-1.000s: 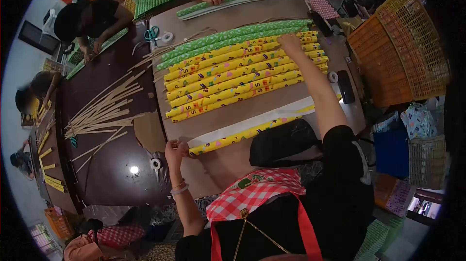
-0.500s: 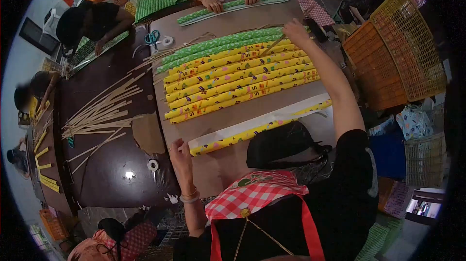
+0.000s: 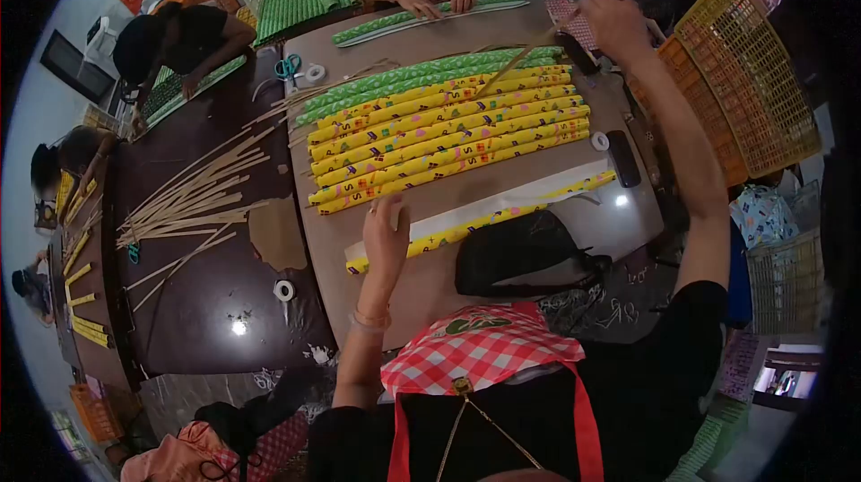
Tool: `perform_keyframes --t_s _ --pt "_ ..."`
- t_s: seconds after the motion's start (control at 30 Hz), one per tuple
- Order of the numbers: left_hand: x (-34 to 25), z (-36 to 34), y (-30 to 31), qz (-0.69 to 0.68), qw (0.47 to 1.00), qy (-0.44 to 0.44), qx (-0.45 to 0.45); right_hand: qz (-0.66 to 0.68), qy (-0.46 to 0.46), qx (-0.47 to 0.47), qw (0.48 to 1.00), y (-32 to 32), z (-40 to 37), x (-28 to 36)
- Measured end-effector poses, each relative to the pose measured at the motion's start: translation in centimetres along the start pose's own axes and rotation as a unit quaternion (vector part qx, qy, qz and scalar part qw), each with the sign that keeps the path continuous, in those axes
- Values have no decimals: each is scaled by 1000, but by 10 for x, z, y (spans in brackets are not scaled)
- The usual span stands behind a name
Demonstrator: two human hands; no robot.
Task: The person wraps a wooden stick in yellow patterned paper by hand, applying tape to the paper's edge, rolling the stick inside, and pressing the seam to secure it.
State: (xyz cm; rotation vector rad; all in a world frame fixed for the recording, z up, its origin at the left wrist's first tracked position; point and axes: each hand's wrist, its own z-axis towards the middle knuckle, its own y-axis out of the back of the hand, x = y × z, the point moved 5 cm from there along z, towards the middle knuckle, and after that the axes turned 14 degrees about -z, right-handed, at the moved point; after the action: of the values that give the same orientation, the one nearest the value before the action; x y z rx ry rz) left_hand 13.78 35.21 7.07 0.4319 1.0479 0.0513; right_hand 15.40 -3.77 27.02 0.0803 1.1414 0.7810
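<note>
- The narrow brown strip [image 3: 527,52] is above the far right part of the rolls, one end up at the person's right hand [image 3: 614,25]; whether its lower end touches them cannot be told.
- Its long axis slants: from the right hand it points leftward and back toward the person, crossing the rolls' direction.
- The right hand's fingers are closed on the strip near its upper end, which seems to leave most of its length free.
- The left hand [image 3: 386,235] appears empty, its fingers loosely bent and parted, above the left part of the yellow printed sheet [image 3: 439,238]; contact is unclear.
- That sheet lies lengthwise before the person, its right end farther away, white side showing along its far edge, probably for easy reach.
- Beyond it, yellow rolls [image 3: 448,156] and green rolls [image 3: 430,71] lie side by side, nearly parallel to the sheet, perhaps to save room.
- On the tabletop [image 3: 421,294], a black pouch [image 3: 511,253] sits against the sheet's near side.
- Farther left, more strips [image 3: 193,208] fan out.
</note>
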Motion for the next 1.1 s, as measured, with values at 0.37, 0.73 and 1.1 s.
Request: perform_keyframes --t_s 0.37,0.73,1.1 --pt "-145 99 -123 -230 921 -244 197 351 -307 -156 871 201 -123 -85" --pt "-196 3 -111 -412 872 -189 183 624 -220 -59 747 260 -217 -68" --pt "-91 -49 -5 -246 860 136 426 626 -573 -45 527 144 -259 -68"
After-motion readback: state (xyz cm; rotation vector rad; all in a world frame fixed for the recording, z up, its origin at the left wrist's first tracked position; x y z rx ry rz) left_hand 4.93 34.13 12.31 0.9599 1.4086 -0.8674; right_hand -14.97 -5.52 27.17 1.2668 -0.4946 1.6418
